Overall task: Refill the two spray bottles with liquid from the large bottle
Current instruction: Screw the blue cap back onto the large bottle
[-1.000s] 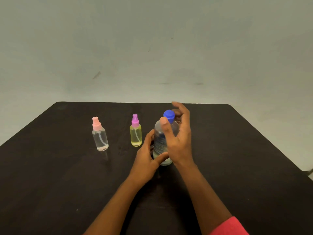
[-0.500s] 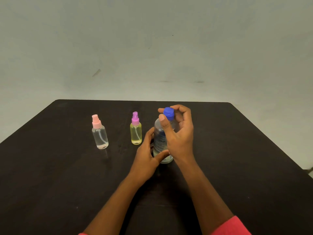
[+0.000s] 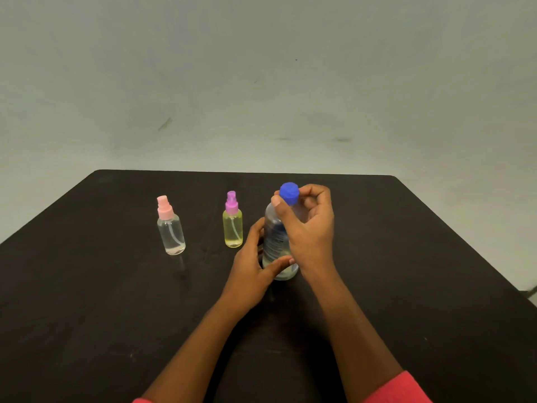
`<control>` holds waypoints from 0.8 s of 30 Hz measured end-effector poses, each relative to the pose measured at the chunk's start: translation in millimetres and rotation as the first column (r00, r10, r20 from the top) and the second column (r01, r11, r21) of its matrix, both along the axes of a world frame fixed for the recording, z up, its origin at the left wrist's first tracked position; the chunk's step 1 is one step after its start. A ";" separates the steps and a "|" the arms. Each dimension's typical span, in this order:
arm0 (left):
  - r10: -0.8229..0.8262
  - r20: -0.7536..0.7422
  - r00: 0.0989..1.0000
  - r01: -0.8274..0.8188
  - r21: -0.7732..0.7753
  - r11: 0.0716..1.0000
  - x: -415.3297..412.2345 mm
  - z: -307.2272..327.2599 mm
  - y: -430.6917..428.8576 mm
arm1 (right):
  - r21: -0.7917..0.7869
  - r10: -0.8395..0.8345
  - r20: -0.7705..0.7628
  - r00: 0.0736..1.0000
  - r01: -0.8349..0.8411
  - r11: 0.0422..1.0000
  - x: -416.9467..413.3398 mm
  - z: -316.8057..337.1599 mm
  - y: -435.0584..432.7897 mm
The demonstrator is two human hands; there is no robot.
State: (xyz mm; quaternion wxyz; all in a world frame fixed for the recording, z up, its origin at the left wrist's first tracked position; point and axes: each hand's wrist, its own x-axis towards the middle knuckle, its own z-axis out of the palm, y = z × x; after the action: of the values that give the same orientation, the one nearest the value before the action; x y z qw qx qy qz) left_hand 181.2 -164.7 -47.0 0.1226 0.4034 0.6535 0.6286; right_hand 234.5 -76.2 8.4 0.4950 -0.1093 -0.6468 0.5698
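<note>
Head: left hand (image 3: pixel 250 274) grips large bottle (image 3: pixel 274 237), right hand (image 3: pixel 311 228) pinches cap (image 3: pixel 289 193); spray bottles (image 3: pixel 171 231) (image 3: pixel 233 228) beside.

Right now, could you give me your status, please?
Left hand grips large bottle. Right hand pinches blue cap. Pink-topped sprayer and purple-topped sprayer capped. Nothing blocking.

Three bottles stand on one dark surface (image 3: pixel 406 257). Two of them are small spray bottles: one clear spray bottle (image 3: pixel 171 234) with one pink spray head (image 3: pixel 164 206), and one yellow spray bottle (image 3: pixel 233 231) with one purple spray head (image 3: pixel 231 202), so there are two spray heads in total. The third one is the single large bottle (image 3: pixel 274 242), and it has one blue cap (image 3: pixel 289 193). Two hands are in view, one left hand (image 3: pixel 250 274) and one right hand (image 3: pixel 311 234). At the bottom edge two red sleeves show, one left sleeve (image 3: pixel 142 400) and one right sleeve (image 3: pixel 398 388), each only in part.
</note>
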 end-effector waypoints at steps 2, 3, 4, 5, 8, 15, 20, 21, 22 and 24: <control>0.002 0.001 1.000 -0.002 0.002 1.000 -0.6 -0.1 -0.1 | 0.021 0.011 0.014 1.000 -0.011 1.000 0.6 1.1 -1.7; 0.002 0.002 1.000 -0.002 0.003 1.000 -0.9 -0.2 -0.1 | 0.028 0.038 0.011 0.999 -0.038 0.999 1.9 1.8 -1.9; 0.000 0.004 1.000 0.000 0.004 1.000 -1.3 -0.4 0.0 | 0.038 0.066 0.004 0.998 -0.066 0.997 3.0 1.8 -0.9; -0.002 0.007 1.000 0.002 0.003 1.000 -1.4 -0.7 -0.1 | 0.054 0.093 -0.003 0.996 -0.093 0.994 4.1 2.1 -0.3; -0.003 0.013 1.000 0.003 0.006 1.000 -1.1 -0.7 -0.3 | 0.085 0.147 -0.041 0.988 -0.143 0.986 5.4 2.3 1.4; -0.004 0.014 1.000 0.004 0.005 1.000 -0.3 0.0 -1.1 | 0.028 0.092 -0.118 0.989 -0.090 0.996 1.1 0.6 3.2; -0.001 0.006 1.000 0.001 -0.007 1.000 0.4 0.9 -1.7 | 0.017 0.051 -0.108 0.993 -0.049 0.999 -1.8 -0.2 3.4; -0.003 0.006 1.000 0.003 -0.008 1.000 0.3 1.1 -1.7 | 0.019 0.047 -0.105 0.993 -0.045 0.999 -1.8 -0.6 3.2; -0.003 0.006 1.000 0.004 -0.009 1.000 0.3 1.2 -1.5 | 0.021 0.039 -0.101 0.994 -0.037 0.999 -1.7 -1.4 3.2; -0.005 0.005 1.000 0.005 -0.010 1.000 0.4 1.5 -1.7 | 0.022 0.042 -0.095 0.995 -0.040 0.999 -1.0 -2.9 3.1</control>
State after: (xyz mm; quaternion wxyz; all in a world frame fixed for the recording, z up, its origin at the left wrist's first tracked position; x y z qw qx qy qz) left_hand 181.6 -166.4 -45.5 0.1278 0.4030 0.6553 0.6259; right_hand 233.5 -73.1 5.5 0.5146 -0.0640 -0.6301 0.5779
